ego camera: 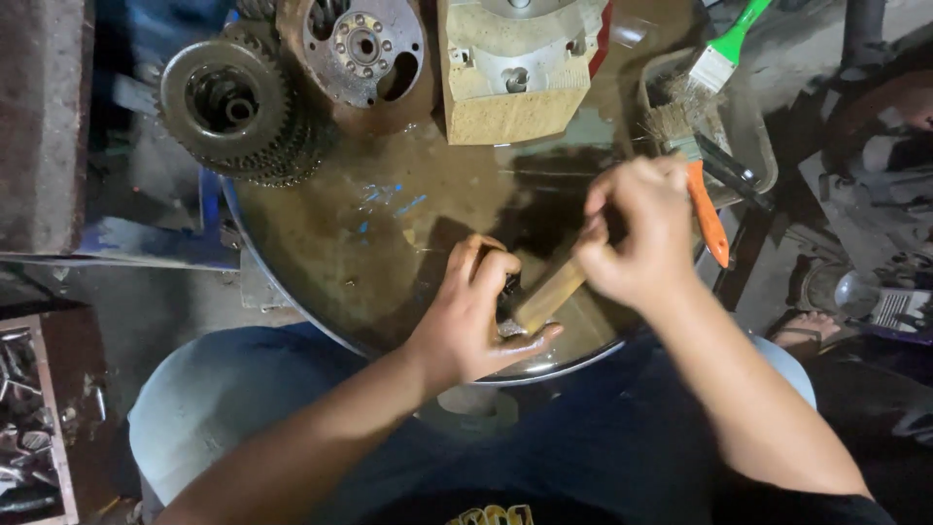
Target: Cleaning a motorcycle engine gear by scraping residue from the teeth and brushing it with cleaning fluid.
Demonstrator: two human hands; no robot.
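Left hand (473, 316) clamps a small dark part (509, 288); right hand (637, 233) grips a wooden handle (550, 295).

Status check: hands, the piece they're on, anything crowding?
Left hand pinning small dark part. Right hand gripping wooden handle. Orange-handled brush close beside.

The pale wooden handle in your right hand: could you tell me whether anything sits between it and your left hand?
Nothing visible: the pale wooden handle gripped by the right hand already rests against the left hand.
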